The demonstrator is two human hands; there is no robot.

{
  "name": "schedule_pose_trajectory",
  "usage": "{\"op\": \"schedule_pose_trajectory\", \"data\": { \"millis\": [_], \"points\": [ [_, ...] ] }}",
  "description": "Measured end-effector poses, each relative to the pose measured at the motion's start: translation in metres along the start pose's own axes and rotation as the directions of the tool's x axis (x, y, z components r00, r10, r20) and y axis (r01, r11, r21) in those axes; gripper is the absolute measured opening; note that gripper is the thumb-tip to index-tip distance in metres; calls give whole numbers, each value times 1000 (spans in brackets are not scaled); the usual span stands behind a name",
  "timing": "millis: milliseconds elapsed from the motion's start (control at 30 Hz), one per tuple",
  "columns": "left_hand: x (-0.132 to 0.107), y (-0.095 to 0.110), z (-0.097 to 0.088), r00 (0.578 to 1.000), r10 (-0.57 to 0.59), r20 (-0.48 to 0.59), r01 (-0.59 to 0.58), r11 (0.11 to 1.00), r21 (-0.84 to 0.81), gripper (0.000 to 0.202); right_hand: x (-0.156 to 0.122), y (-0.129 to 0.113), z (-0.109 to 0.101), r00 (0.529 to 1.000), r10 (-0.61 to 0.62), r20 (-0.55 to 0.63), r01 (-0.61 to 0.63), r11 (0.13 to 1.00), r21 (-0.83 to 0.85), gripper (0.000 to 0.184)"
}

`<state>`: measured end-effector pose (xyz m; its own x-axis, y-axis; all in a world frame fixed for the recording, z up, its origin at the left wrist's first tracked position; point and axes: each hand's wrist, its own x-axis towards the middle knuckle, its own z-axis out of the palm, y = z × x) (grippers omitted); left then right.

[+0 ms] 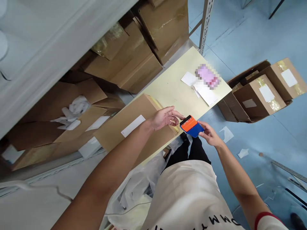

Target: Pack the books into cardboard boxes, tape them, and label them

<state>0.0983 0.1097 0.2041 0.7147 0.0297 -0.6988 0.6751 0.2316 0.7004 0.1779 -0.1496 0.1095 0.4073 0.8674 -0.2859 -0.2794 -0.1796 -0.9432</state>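
1. Open carton [92,91], left of the taped carton: crumpled white material [78,107] inside; flaps spread, leaving the contents within reach.
2. Stacked cartons [144,48], beyond the taped carton: brown, contents not visible.
3. Taped carton [146,107], landmark: on the counter [175,86], white label uppermost, probably for easy reading; contents hidden.
4. Left hand [165,118], above the taped carton's right end: empty, fingers apart and loosely curled; contact with the tool cannot be told.
5. Orange-and-blue tool [192,126], just right of the taped carton: held in the air.
6. Papers [207,94], farther right of the taped carton, on the counter.
7. Right hand [208,132], right of the taped carton: thumb and fingers clamped on the tool's blue end, seemingly keeping its black edge free.
8. Floor carton [230,108], well right of the taped carton: smaller cartons [255,95] inside.
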Motion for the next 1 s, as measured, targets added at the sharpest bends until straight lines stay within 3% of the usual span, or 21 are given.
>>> {"op": "schedule_pose_trajectory", "data": {
  "millis": [100, 200, 267, 333, 533, 733, 833, 933, 1000],
  "points": [
    [13, 15, -3, 994, 12, -111, 22, 954, 300, 49, 12, 3, -6, 999, -4, 44, 2, 999, 45, 61],
    [32, 28, -8, 972, 135, -194, 24, 761, 649, 40, 29, 7, -9, 999, 7, 52, -12, 995, 104, 63],
    [43, 35, -13, 962, 175, -210, 52, 637, 769, 39, 39, 10, -8, 997, 48, 57, -55, 989, 137, 67],
    [52, 41, -19, 966, 126, -228, 117, 572, 812, 36, 47, 13, -6, 994, 97, 53, -105, 977, 185, 71],
    [70, 50, -34, 940, -232, -248, 332, 466, 820, 40, 61, 16, 6, 956, 290, -47, -256, 900, 352, 62],
    [89, 34, -38, 889, -420, -182, 357, 386, 850, 40, 58, 20, 6, 902, 414, 121, -417, 765, 490, 54],
    [91, 28, -49, 848, -466, -252, 414, 285, 865, 39, 42, 31, 4, 866, 471, 167, -484, 710, 512, 50],
    [88, 24, -67, 825, -429, -367, 463, 142, 875, 43, 18, 44, 6, 817, 544, 190, -552, 646, 527, 47],
    [84, 18, -77, 817, -437, -376, 451, 79, 889, 42, 4, 51, 11, 784, 586, 202, -587, 598, 546, 46]
  ]
}}
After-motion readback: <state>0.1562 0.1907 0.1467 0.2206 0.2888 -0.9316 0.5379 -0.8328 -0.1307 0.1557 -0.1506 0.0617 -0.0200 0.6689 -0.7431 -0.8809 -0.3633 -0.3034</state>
